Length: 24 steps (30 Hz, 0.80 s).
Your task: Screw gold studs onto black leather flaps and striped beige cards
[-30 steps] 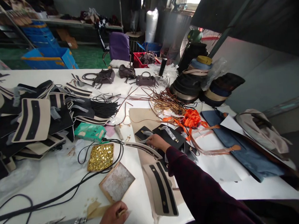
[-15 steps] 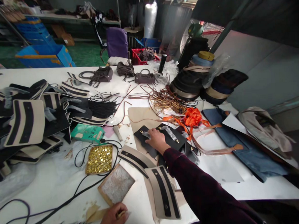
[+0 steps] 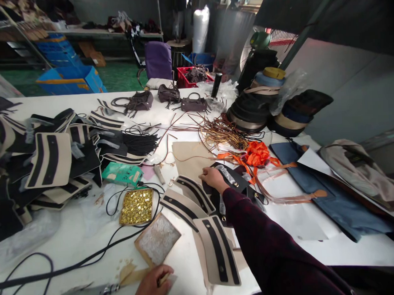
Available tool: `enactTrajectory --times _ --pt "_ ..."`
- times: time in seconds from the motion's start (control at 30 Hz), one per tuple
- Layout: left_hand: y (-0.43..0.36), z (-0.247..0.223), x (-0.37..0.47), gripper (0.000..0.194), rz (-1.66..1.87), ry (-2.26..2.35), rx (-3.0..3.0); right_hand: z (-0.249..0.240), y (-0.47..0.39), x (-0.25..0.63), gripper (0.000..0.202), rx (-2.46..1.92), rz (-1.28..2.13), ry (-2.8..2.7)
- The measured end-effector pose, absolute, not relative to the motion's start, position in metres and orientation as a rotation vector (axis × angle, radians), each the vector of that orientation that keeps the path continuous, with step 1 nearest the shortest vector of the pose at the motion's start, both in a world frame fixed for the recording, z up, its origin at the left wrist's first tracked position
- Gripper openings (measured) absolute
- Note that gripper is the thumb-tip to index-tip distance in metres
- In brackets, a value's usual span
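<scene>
My right hand (image 3: 213, 179) reaches over the black leather pieces (image 3: 236, 178) with clear-wrapped parts, its fingers bent down at their left edge; what they hold is hidden. Beside it a striped beige-and-black panel (image 3: 195, 192) lies next to another striped panel (image 3: 178, 208), with a third striped panel (image 3: 217, 250) nearer me. At the bottom, my left hand (image 3: 154, 285) is closed around a small tan piece (image 3: 164, 279), just below the square tray (image 3: 158, 239) of small silvery bits.
A box of gold studs (image 3: 136, 206) and a green box (image 3: 122, 174) stand left of centre. Striped panels (image 3: 50, 159) pile up at the left. Orange ribbon (image 3: 257, 153), brown cords (image 3: 220, 131) and a blue bag (image 3: 329, 191) lie to the right. A black cable (image 3: 91, 258) crosses the front.
Where black leather lay under my right hand, a striped panel now lies face up beside it. The view has shifted slightly left. My left hand still holds the tan piece.
</scene>
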<state>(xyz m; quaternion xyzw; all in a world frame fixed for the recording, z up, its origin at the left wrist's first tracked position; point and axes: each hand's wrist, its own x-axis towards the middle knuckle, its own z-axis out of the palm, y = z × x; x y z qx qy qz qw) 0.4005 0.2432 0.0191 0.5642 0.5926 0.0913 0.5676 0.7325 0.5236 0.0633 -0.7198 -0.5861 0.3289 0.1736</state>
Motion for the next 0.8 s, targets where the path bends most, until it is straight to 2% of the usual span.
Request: enactTrajectory --times 0.1,0.23,0.33,0.47,0.53,0.63,0.8 --pt "0.241 0.022 0.4 0.031 0.271 1.388 1.35 0.082 0.499 0.736 0.035 -2.011 0.717 -1.592" --pt "0.24 0.036 0.406 0.033 0.318 1.421 1.353 0.104 0.419 0.731 0.026 -1.744 0.616 -1.438" --pt "0.243 0.056 0.416 0.034 0.319 1.416 1.366 0.106 0.333 0.71 0.024 -1.661 0.729 -1.355" --pt "0.246 0.082 0.434 0.031 0.333 1.468 1.351 0.097 0.238 0.674 0.024 -1.589 1.19 -1.223" --pt "0.244 0.09 0.445 0.031 0.374 1.45 1.37 0.095 0.212 0.662 0.027 -1.562 1.31 -1.171" --pt "0.237 0.098 0.461 0.031 0.41 1.384 1.414 0.098 0.196 0.659 0.026 -1.557 1.294 -1.155" --pt "0.221 0.105 0.484 0.028 0.427 1.273 1.525 0.112 0.183 0.676 0.009 -1.584 1.109 -1.407"
